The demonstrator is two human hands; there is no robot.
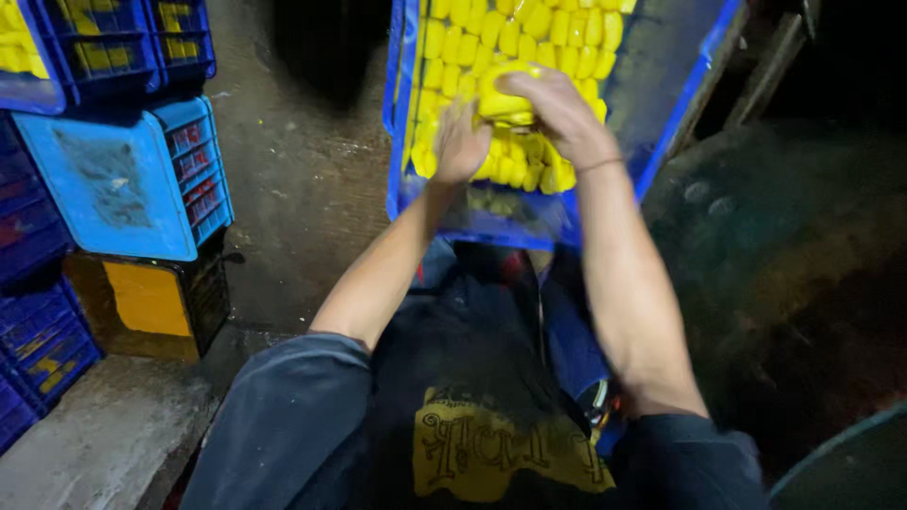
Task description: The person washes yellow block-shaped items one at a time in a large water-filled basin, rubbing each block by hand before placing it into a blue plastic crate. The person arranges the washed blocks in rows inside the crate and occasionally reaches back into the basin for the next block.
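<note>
Over blue crate (404, 113) of yellow pieces (529, 28): right hand (557, 109) closed around yellow piece (501, 94), left hand (460, 146) open, flat on pile, stacked blue crates (123, 179) well apart.

A crate (416, 198) tilts ahead of the person, with rows of moulded pieces (529, 28) lying in it. Both hands, left hand (460, 146) and right hand (557, 109), rest on the pieces. Stacked crates (123, 179) stand on the floor (302, 189) to the left.
</note>
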